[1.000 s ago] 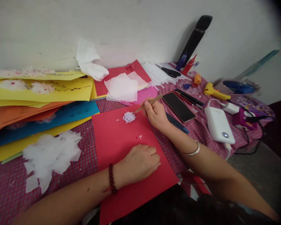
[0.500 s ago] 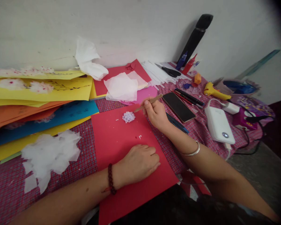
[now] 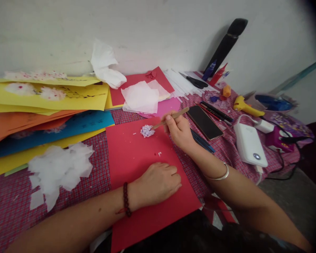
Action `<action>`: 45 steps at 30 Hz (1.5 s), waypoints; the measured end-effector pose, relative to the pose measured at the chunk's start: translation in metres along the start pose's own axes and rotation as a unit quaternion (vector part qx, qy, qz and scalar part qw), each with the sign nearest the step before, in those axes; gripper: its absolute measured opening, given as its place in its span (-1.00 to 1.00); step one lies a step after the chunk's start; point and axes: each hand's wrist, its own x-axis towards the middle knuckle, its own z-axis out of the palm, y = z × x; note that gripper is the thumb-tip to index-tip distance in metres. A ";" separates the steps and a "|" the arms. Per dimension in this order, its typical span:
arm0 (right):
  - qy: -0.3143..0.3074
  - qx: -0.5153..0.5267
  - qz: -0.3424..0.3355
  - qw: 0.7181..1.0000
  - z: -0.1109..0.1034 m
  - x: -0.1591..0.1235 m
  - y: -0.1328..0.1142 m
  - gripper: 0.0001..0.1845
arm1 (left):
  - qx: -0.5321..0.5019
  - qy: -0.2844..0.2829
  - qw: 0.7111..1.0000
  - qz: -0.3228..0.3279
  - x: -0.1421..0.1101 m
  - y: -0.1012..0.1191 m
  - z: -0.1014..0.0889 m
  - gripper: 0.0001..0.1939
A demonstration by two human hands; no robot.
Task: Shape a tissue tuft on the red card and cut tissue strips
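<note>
A thin wooden craft stick (image 3: 181, 112) is pinched in my right hand (image 3: 179, 130), over the upper right edge of a red sheet of paper (image 3: 131, 158). Its lower tip touches the right side of a small heap of pale lilac crumbs (image 3: 147, 131). My left hand (image 3: 158, 184) rests on the lower part of the sheet with its fingers curled under. Whatever those fingers hold, if anything, is hidden. Tiny white bits lie on the red paper between the heap and my left hand.
Torn white tissue (image 3: 60, 168) lies at left, below stacked coloured cards (image 3: 76, 100). To the right are a phone (image 3: 204, 122), pens (image 3: 218, 111), a white power bank (image 3: 250, 144) and a yellow glue gun (image 3: 247, 106). Scissors (image 3: 196, 82) and white strips lie near the wall.
The view has shifted slightly, so everything sits a little further right. The stick's tip has moved from beside the crumb heap to touching it. My left hand stays on the red paper.
</note>
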 end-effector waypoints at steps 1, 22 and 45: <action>0.000 0.001 0.002 1.000 0.000 0.000 0.000 -0.59 | 0.001 0.000 1.000 0.000 0.000 0.000 0.000 -0.78; -0.032 -0.090 -0.010 0.995 -0.001 0.000 0.003 -0.48 | 0.003 0.017 1.000 -0.002 0.000 0.001 0.000 -0.75; -0.051 -0.078 -0.023 0.995 0.003 -0.001 0.003 -0.52 | 0.010 0.003 1.000 -0.004 0.000 0.002 -0.001 -0.77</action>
